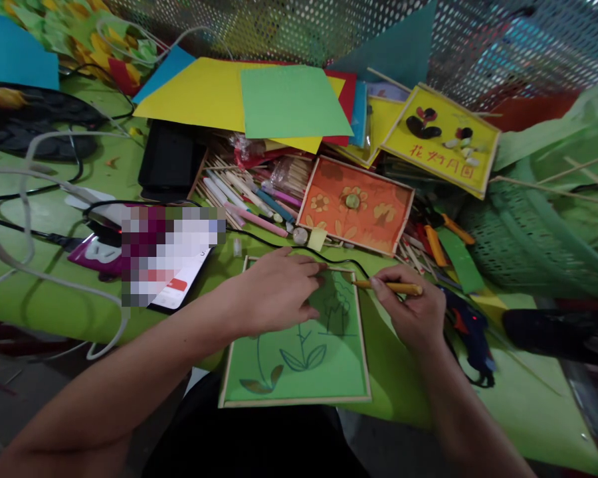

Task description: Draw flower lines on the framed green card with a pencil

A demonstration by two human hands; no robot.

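A green card (323, 372) edged with thin wooden strips lies at the table's front edge. Dark lines of leaves and stems are drawn on it, two leaves filled in brown, with more line drawing at its upper right. My left hand (279, 292) rests across the card's upper part, fingers stretched out, covering some of the drawing. In my right hand (411, 305) is a yellow-orange pen (403, 288), held near level between thumb and fingers. Its tip points left, at the card's upper right edge; whether it touches cannot be made out.
A phone (179, 292) lies left beside cables. Behind the card are pens (236, 192), an orange framed picture (356, 206), a yellow framed picture (443, 143) and coloured paper (294, 99). A glue gun (471, 325) and a green basket (523, 226) stand right.
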